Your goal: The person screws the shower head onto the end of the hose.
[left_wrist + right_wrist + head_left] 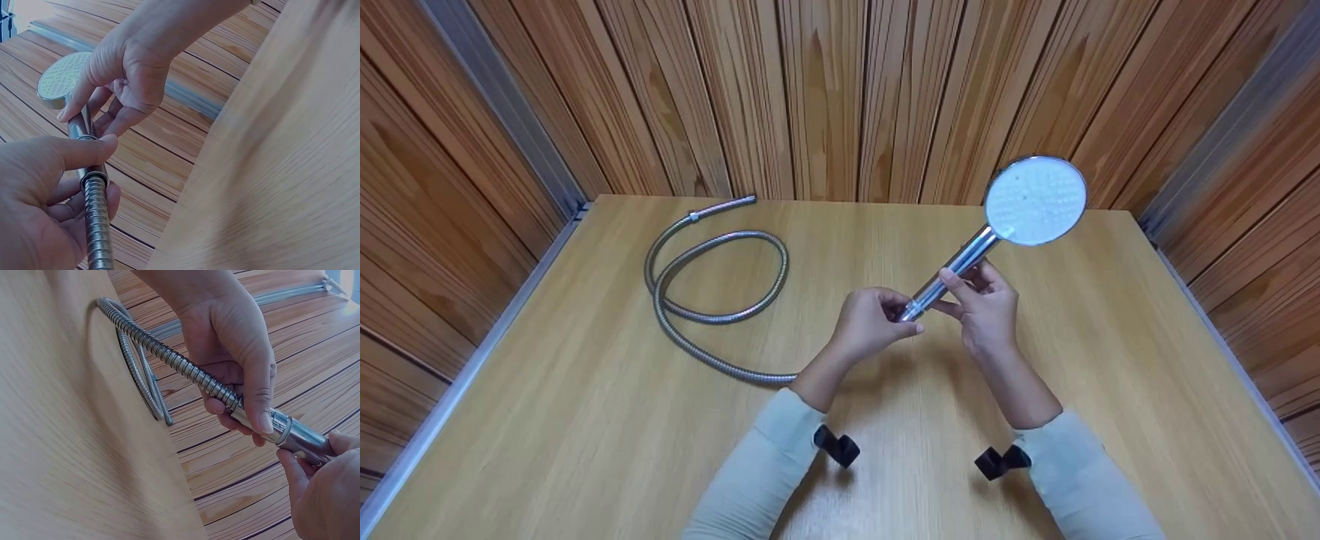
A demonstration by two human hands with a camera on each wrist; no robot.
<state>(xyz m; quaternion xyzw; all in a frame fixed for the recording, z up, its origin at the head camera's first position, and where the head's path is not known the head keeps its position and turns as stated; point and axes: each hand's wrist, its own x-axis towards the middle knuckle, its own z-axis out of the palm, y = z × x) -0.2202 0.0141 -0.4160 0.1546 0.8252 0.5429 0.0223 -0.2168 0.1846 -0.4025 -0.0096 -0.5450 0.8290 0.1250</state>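
A chrome hand shower (1035, 201) with a round white spray face is held up above the table, tilted to the upper right. My right hand (990, 311) grips its handle (960, 262) between thumb and fingers. At the handle's lower end, my left hand (864, 322) pinches the metal end fitting (242, 412) of a ribbed shower hose (169, 355). In the right wrist view fitting and handle meet in line; how far they are joined I cannot tell. From beneath the left wrist the hose loops over the table, its other end (735, 203) lying near the back edge.
The wooden table (585, 450) reaches back to a wood-plank wall (825, 97). Similar plank walls and grey metal rails (457, 405) border its sides. A small black device (840, 448) is strapped to each wrist.
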